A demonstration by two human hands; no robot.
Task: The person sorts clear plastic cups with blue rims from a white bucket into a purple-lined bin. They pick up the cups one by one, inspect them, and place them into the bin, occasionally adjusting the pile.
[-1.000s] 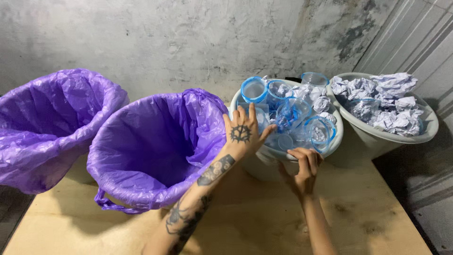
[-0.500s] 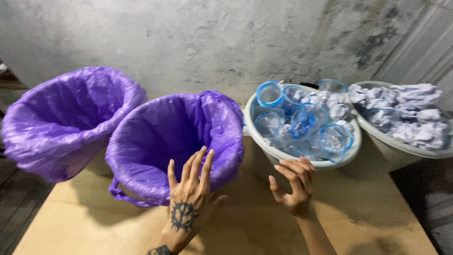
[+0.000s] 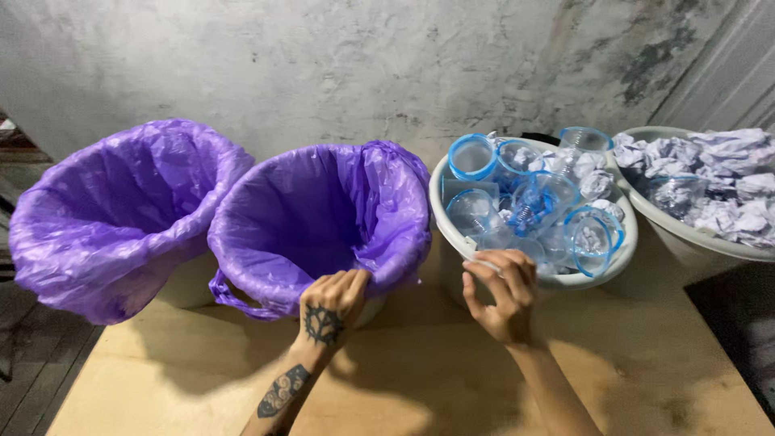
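My left hand [image 3: 333,303], tattooed on its back, grips the near rim of the middle bin lined with a purple plastic bag [image 3: 323,218]. My right hand [image 3: 500,295] curls its fingers over the near rim of a white basin [image 3: 452,234]. That basin holds several clear plastic cups with blue rims [image 3: 533,202] mixed with crumpled paper. The purple-lined bin looks hollow inside, with nothing seen in it.
A second purple-lined bin [image 3: 113,210] stands at the left. Another white basin [image 3: 686,234] at the right is heaped with crumpled white paper [image 3: 726,186]. All stand on a wooden table [image 3: 420,379] against a stained concrete wall. Dark floor lies left of the table.
My left hand drew back from the cup basin, swept left and down, and now holds the middle bin's rim. My right hand has closed on the basin's rim.
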